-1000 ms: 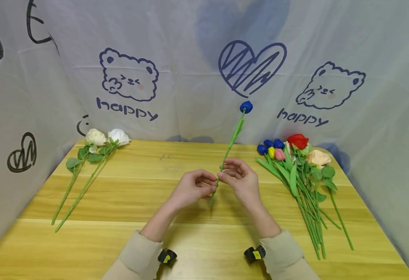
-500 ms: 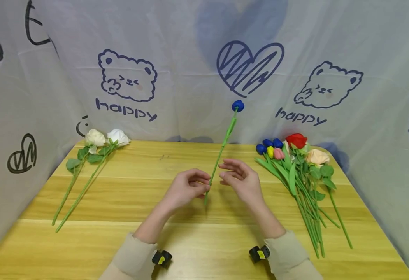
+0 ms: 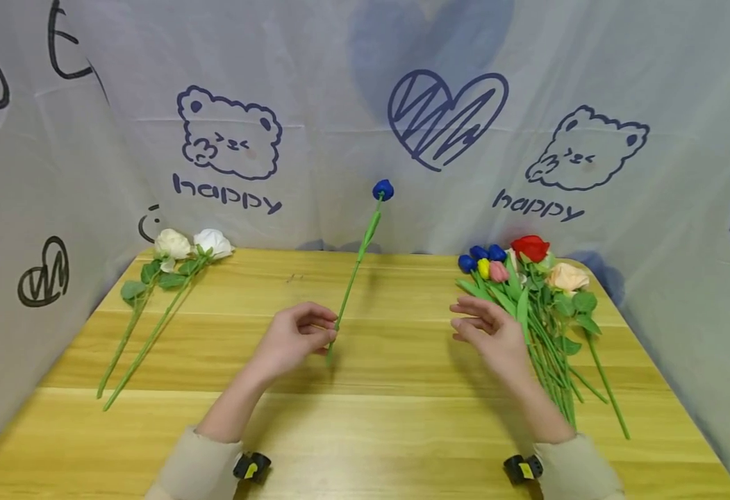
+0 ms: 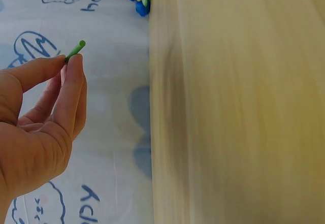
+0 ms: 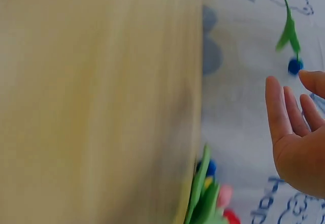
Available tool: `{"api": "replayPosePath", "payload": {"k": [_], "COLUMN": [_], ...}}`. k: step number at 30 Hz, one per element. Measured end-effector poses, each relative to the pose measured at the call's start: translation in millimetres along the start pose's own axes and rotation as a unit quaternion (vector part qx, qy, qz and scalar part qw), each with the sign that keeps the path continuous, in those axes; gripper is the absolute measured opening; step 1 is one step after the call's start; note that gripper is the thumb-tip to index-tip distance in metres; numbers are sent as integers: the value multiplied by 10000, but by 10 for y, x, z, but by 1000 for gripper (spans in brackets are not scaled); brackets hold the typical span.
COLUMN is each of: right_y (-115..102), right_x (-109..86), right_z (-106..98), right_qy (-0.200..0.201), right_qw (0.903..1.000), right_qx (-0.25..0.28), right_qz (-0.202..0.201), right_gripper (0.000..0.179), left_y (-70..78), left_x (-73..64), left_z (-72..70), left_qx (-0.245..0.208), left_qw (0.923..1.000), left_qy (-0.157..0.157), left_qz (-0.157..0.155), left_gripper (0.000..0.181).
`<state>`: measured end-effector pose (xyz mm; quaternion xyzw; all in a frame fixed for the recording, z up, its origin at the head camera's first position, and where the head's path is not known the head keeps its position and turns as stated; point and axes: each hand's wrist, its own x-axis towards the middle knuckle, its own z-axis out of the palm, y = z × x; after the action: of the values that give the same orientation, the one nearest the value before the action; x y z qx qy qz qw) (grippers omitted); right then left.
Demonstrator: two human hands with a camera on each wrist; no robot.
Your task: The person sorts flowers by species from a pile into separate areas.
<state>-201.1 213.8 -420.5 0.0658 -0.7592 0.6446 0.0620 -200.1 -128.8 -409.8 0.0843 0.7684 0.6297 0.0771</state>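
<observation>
My left hand (image 3: 296, 339) pinches the lower stem of a blue tulip (image 3: 359, 260) between thumb and fingers. The tulip stands nearly upright, tilted to the right, with its blue bloom (image 3: 383, 190) at the top. In the left wrist view, the cut end of the green stem (image 4: 76, 51) pokes out past the fingertips. My right hand (image 3: 492, 340) holds nothing; its fingers are spread and relaxed, beside the flower pile on the right. In the right wrist view, thumb and fingers of the right hand (image 5: 299, 132) are apart, with the tulip's bloom (image 5: 295, 66) farther off behind them.
On the right of the wooden table (image 3: 390, 430) lies a pile of flowers: blue tulips (image 3: 467, 264), a yellow one (image 3: 484, 269), a pink one (image 3: 499, 271), a red rose (image 3: 531, 248) and a peach rose (image 3: 569, 277). Two white roses (image 3: 212, 244) lie at the left. A printed cloth (image 3: 339, 153) hangs behind.
The right hand has let go of the tulip's stem and moved right toward the flower pile. The left hand has carried the tulip to the left.
</observation>
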Motion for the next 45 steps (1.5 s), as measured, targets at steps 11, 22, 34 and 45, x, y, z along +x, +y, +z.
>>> {"api": "replayPosePath", "payload": {"k": [11,22,34,45], "right_y": [98,292,403,501], "right_x": [-240,-485,-484,-443], "right_z": [-918,-1748,-2155,-2193], "right_qy": [-122,74,-139,-394], "right_qw": [9823,9528,9389,9146], "right_qx": [-1802,-2852,-2971,-3727], "right_qz": [493,1035,1730,1521], "right_gripper": [50,57,62,62], "left_y": [-131,-256,-325,-346], "left_x": [-149,-336,-357,-313], "left_z": [-489,-853,-954,-909], "left_qx": [758,1433,1547,1643], "left_qw": [9967,9882,9835,9803], "left_qy": [154,37,-239,-419], "left_qz": [-247,-545,-905,-1010], "left_gripper": [25,26,23,19]}}
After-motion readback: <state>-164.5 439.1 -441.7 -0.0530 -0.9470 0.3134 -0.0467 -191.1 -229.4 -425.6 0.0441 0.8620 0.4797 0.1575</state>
